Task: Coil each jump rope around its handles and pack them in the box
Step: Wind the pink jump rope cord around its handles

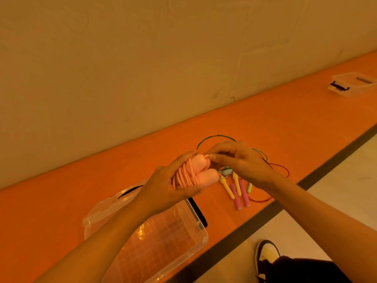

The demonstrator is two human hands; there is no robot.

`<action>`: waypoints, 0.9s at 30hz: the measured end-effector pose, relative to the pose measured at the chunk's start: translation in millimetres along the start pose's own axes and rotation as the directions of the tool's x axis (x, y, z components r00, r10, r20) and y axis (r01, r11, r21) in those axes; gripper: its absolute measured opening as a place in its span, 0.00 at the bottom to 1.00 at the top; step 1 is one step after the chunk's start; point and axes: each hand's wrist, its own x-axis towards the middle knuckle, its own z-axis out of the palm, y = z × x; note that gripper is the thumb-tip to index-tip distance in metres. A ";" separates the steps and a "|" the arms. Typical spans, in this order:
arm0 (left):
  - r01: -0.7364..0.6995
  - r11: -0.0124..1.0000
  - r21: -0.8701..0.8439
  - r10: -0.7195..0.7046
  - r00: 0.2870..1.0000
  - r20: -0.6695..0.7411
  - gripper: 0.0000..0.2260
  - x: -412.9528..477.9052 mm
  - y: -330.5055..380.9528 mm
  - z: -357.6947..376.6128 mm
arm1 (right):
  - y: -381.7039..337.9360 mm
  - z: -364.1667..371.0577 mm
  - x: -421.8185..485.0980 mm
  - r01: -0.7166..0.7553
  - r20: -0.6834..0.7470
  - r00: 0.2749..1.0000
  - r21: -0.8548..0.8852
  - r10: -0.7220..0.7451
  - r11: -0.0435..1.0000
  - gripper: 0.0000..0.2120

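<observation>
My left hand (167,184) grips a peach jump rope (201,170), its two fat handles side by side with cord wound around them. My right hand (238,160) pinches the cord end at the top of the handles. Below my left forearm a clear plastic box (169,240) stands open on the orange ledge, nothing visible inside. To the right lie loose jump ropes: pink handles (241,196), yellow handles (228,186), a pale blue handle (227,171), with thin green cord (214,136) and red cord (281,166) tangled behind my right hand.
The orange ledge (285,123) runs along a plain wall. The box's clear lid (110,205) leans at the box's far left. Another clear box with a black latch (350,84) sits far right. A dark strip edges the ledge; a shoe (267,254) stands on the pale floor.
</observation>
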 end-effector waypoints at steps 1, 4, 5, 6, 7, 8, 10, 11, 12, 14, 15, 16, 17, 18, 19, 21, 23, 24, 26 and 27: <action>-0.008 1.000 0.003 0.008 1.000 0.002 0.35 -0.3 -0.1 0.1 | 0.5 0.0 -0.4 -0.020 -0.012 1.000 0.036 0.021 0.999 0.10; -0.025 1.000 0.014 0.025 1.000 -0.004 0.33 -1.4 1.6 0.2 | 3.4 3.5 0.2 -0.067 -0.024 0.997 0.173 0.072 0.983 0.07; -0.028 0.999 0.023 0.028 1.000 -0.013 0.33 -1.6 2.4 0.2 | 4.6 7.0 0.8 -0.082 -0.024 0.996 0.220 0.089 0.972 0.06; -0.028 0.999 0.035 0.029 0.999 -0.025 0.32 -1.7 2.8 -0.1 | 5.5 11.0 1.6 -0.099 -0.029 0.993 0.275 0.111 0.956 0.06; -0.029 0.998 0.047 0.030 0.999 -0.036 0.32 -1.6 2.2 -0.2 | 4.8 15.1 2.4 -0.120 -0.036 0.989 0.335 0.140 0.934 0.06; -0.024 0.998 0.060 0.027 0.999 -0.046 0.32 -1.6 0.7 -0.1 | 3.6 17.9 3.1 -0.142 -0.041 0.985 0.382 0.170 0.913 0.06; 0.001 0.996 0.087 0.004 0.999 -0.054 0.33 -1.5 -3.4 0.2 | 1.7 19.6 4.0 -0.164 -0.044 0.979 0.408 0.199 0.898 0.06; 0.010 0.995 0.098 -0.005 0.998 -0.057 0.34 -1.6 -5.3 0.7 | 1.2 19.1 4.1 -0.169 -0.042 0.978 0.398 0.203 0.901 0.06; 0.009 0.994 0.107 -0.003 0.998 -0.061 0.33 -1.9 -6.1 1.0 | 1.2 18.7 3.4 -0.173 -0.042 0.978 0.385 0.205 0.907 0.05; -0.018 0.992 0.121 0.028 0.996 -0.081 0.32 -2.6 -4.4 0.6 | 1.4 19.2 1.9 -0.178 -0.064 0.976 0.332 0.210 0.927 0.04; -0.036 0.991 0.127 0.048 0.994 -0.096 0.31 -2.8 -2.4 0.0 | 1.5 20.1 1.2 -0.176 -0.086 0.974 0.286 0.208 0.942 0.05; -0.049 0.990 0.134 0.064 0.992 -0.110 0.30 -2.6 -0.8 -0.6 | 1.6 20.4 0.6 -0.173 -0.109 0.973 0.239 0.203 0.955 0.06; -0.055 0.988 0.141 0.073 0.990 -0.121 0.30 -2.6 -0.1 -0.9 | 0.6 20.3 -0.1 -0.169 -0.124 0.973 0.198 0.196 0.965 0.08; -0.057 0.987 0.149 0.077 0.989 -0.130 0.30 -2.6 1.2 -1.0 | -0.3 19.2 -0.6 -0.163 -0.137 0.973 0.155 0.185 0.974 0.09; -0.058 0.985 0.162 0.080 0.987 -0.137 0.30 -2.5 1.1 -0.8 | -1.3 17.9 -1.2 -0.154 -0.146 0.975 0.111 0.170 0.982 0.11; -0.062 0.982 0.177 0.088 0.985 -0.145 0.30 -3.3 2.7 0.3 | -2.4 16.3 -2.3 -0.138 -0.155 0.977 0.054 0.144 0.989 0.12; -0.063 0.982 0.179 0.090 0.985 -0.147 0.29 -3.6 3.2 1.2 | -2.6 17.4 -3.1 -0.124 -0.159 0.979 0.051 0.131 0.991 0.12; -0.062 0.981 0.182 0.089 0.985 -0.147 0.29 -3.5 3.2 1.3 | -2.5 17.9 -3.4 -0.117 -0.165 0.979 0.047 0.124 0.992 0.12; -0.067 0.980 0.189 0.097 0.983 -0.154 0.30 -3.5 3.5 1.4 | -3.3 18.1 -3.7 -0.109 -0.180 0.977 0.041 0.114 0.993 0.11; -0.066 0.979 0.191 0.098 0.982 -0.161 0.30 -3.4 3.9 1.3 | -4.5 18.1 -3.7 -0.103 -0.187 0.976 0.044 0.109 0.994 0.12</action>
